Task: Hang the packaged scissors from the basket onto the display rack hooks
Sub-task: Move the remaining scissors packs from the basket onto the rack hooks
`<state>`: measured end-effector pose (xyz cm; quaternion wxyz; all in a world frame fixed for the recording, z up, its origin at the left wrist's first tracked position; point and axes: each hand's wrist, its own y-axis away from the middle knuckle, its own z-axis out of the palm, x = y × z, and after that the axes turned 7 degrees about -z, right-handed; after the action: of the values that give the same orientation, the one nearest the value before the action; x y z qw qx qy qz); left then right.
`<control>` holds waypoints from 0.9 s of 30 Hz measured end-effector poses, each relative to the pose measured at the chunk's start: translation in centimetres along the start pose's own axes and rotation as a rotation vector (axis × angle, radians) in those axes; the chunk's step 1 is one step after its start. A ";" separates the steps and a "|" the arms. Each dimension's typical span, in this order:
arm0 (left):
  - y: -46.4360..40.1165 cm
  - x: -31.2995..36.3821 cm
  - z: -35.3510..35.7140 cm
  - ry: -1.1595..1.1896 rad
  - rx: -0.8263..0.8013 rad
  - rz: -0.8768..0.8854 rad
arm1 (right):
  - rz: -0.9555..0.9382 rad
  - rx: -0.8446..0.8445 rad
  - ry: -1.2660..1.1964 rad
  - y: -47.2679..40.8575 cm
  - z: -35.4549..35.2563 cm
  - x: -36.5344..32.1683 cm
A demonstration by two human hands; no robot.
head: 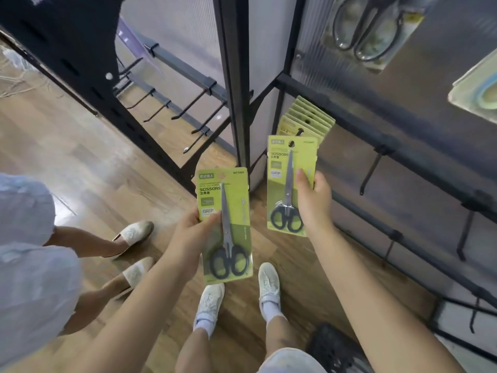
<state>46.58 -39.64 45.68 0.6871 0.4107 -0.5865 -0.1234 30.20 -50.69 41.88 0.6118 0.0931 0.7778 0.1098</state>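
Each flat green cardboard scissors pack, centre-frame [228, 224] pinched by the left hand [192, 227] and right-of-centre [289, 184] by the right hand [313, 203], looks light and stiff, best pinched mid-card, leaving its hang hole free.

light: even, soft indoor, moderately bright | shadows: faint on the brown wood-plank floor [80, 157] | glare: slight on the ribbed translucent back panel [403, 109] | blur: upper-right packages, left edge | distortion: wide-angle bending of the black metal rack bars [403, 157]
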 end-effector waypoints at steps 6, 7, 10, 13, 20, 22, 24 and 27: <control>-0.6 0.1 0.1 0.015 -0.016 -0.028 | -0.013 0.016 0.042 -1.0 0.1 1.0; -0.8 0.1 0.1 0.017 -0.009 -0.038 | -0.019 0.021 0.045 -1.2 0.2 1.1; -1.6 0.2 0.1 0.017 0.009 -0.074 | -0.032 0.043 0.053 -2.0 0.3 1.2; -2.1 0.2 0.4 0.011 0.015 -0.096 | -0.075 0.061 0.066 -2.6 0.4 1.6; -2.3 -0.3 1.1 -0.009 0.001 -0.120 | -0.131 0.070 0.124 -3.3 0.5 1.8; -2.1 -0.3 1.3 -0.018 -0.012 -0.112 | -0.145 0.061 0.174 -3.2 0.3 1.9; -2.0 -0.1 1.6 -0.018 -0.017 -0.102 | -0.142 0.035 0.213 -3.0 -0.1 1.9; -1.9 0.2 2.0 -0.025 -0.013 -0.078 | -0.138 0.000 0.295 -2.1 -1.3 1.1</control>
<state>45.44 -41.83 44.46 0.6769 0.4273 -0.5779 -0.1589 28.66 -52.50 40.56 0.4969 0.0223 0.8638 0.0799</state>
